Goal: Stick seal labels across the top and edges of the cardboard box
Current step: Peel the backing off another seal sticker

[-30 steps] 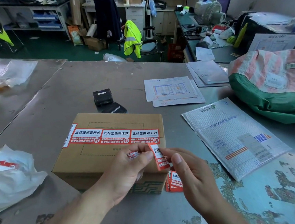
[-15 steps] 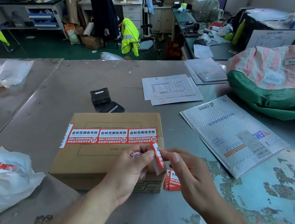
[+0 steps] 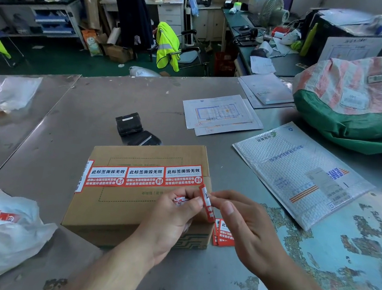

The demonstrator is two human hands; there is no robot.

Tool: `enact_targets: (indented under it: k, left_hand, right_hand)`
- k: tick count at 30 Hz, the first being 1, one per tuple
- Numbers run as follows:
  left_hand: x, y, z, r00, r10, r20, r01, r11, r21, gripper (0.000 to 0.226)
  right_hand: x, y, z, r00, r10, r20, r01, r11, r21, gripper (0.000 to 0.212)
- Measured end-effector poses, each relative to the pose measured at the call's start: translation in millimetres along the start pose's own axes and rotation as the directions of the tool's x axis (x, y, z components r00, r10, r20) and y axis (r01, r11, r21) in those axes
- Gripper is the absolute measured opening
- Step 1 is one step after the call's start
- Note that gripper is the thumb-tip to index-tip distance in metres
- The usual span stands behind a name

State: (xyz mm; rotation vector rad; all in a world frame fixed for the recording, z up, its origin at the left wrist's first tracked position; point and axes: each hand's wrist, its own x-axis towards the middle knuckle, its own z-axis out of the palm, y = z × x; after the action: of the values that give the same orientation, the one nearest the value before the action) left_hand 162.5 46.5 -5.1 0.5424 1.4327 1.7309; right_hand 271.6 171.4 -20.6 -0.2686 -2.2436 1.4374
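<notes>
Across the cardboard box [image 3: 139,200] top on the table [image 3: 77,116], three seal labels [image 3: 145,175] already sit, while both hands, left [image 3: 169,221] and right [image 3: 245,228], pinch a fresh label [image 3: 207,203] at the box's 3 o'clock edge, still unstuck.

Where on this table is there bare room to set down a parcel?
Free: the table left of the box, towards the bag; also behind the printer. Crowded: the right side, with papers, mailer and sack.

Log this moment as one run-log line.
stage: labelling | cardboard box: three labels across top, one on left edge | left hand and right hand: pinching loose seal label at right edge | spare labels: on table
</notes>
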Motion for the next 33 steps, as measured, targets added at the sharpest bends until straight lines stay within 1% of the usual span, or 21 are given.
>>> enact_targets:
  k: [3, 6, 8, 11, 14, 16, 18, 20, 23, 25, 26, 27, 28, 29, 30, 31, 33]
  left_hand:
    - [-0.3, 0.6, 0.6, 1.0, 0.004, -0.006, -0.004, 1.0, -0.003, 0.024]
    - [-0.7, 3.1, -0.1, 0.999, 0.007, -0.051, -0.007, 1.0, 0.005, 0.019]
    - [0.2, 3.2, -2.4, 0.995, 0.043, -0.086, -0.036, 0.996, 0.082, 0.015]
    - [2.5, 2.8, -4.1, 0.993, 0.032, -0.111, -0.013, 0.986, 0.168, 0.011]
    - [3.7, 2.2, -3.7, 0.991, 0.044, -0.122, -0.008, 0.96, 0.28, 0.012]
    - [4.0, 2.4, -2.8, 0.992, 0.056, -0.116, -0.017, 0.949, 0.316, 0.012]
    - [3.3, 4.7, -1.2, 0.994, 0.048, -0.099, -0.02, 0.963, 0.267, 0.011]
    - [1.9, 7.1, 1.3, 0.998, -0.003, -0.057, 0.012, 0.988, 0.153, 0.011]
    - [0.5, 8.7, 3.6, 0.997, -0.068, -0.031, 0.069, 0.997, 0.042, 0.012]
    - [1.3, 8.1, 3.2, 0.996, -0.064, -0.069, 0.066, 0.997, 0.026, 0.013]
    - [2.0, 7.3, 2.7, 0.996, -0.048, -0.079, 0.052, 0.997, 0.058, 0.013]
    - [2.5, 6.7, 2.0, 0.996, -0.027, -0.09, 0.037, 0.992, 0.117, 0.013]
    - [3.0, 4.8, 0.3, 0.995, -0.002, -0.1, 0.022, 0.981, 0.191, 0.013]
    - [3.2, 3.3, -0.8, 0.994, 0.018, -0.11, 0.012, 0.965, 0.263, 0.014]
    - [3.7, 1.6, -2.3, 0.992, 0.043, -0.114, -0.003, 0.944, 0.331, 0.018]
    - [4.0, 0.9, -3.4, 0.992, 0.066, -0.112, -0.017, 0.92, 0.391, 0.02]
    - [2.2, 0.6, -4.3, 0.991, 0.11, -0.078, -0.059, 0.875, 0.481, 0.015]
  right_hand:
    - [0.5, -2.0, -0.9, 1.0, -0.021, 0.013, 0.021, 1.0, -0.003, 0.043]
    - [-0.5, -2.3, -1.9, 0.999, -0.034, 0.036, 0.034, 0.999, -0.005, 0.044]
    - [-0.7, -1.7, -1.7, 0.999, -0.021, 0.045, 0.021, 1.0, 0.003, 0.046]
    - [0.7, -0.6, -2.2, 0.999, -0.018, 0.044, 0.018, 1.0, 0.002, 0.049]
    - [1.8, 1.2, -2.5, 0.998, -0.027, 0.048, 0.029, 0.998, -0.048, 0.057]
    - [1.9, 2.0, -2.9, 0.997, -0.047, 0.061, 0.052, 0.996, -0.079, 0.06]
    - [1.4, 2.0, -3.6, 0.993, -0.082, 0.079, 0.091, 0.989, -0.114, 0.063]
    - [1.0, 2.5, -4.1, 0.989, -0.114, 0.095, 0.127, 0.981, -0.143, 0.06]
    - [0.0, 3.6, -3.3, 0.99, -0.112, 0.084, 0.123, 0.982, -0.145, 0.058]
    - [-1.3, 4.9, -2.4, 0.998, -0.05, 0.048, 0.053, 0.997, -0.051, 0.056]
    - [-1.5, 4.9, -1.6, 0.999, 0.022, 0.038, -0.024, 0.998, 0.056, 0.055]
    - [-1.0, 4.6, 0.2, 0.992, 0.118, 0.052, -0.127, 0.97, 0.208, 0.056]
    - [0.1, 4.0, 2.2, 0.973, 0.216, 0.086, -0.232, 0.896, 0.378, 0.058]
    - [2.2, 3.9, 3.9, 0.942, 0.312, 0.127, -0.331, 0.79, 0.517, 0.06]
    - [4.4, 4.2, 5.4, 0.904, 0.394, 0.167, -0.408, 0.679, 0.611, 0.063]
    - [6.3, 5.5, 6.4, 0.873, 0.448, 0.192, -0.452, 0.597, 0.662, 0.066]
    - [8.4, 7.8, 7.1, 0.845, 0.492, 0.21, -0.48, 0.525, 0.702, 0.066]
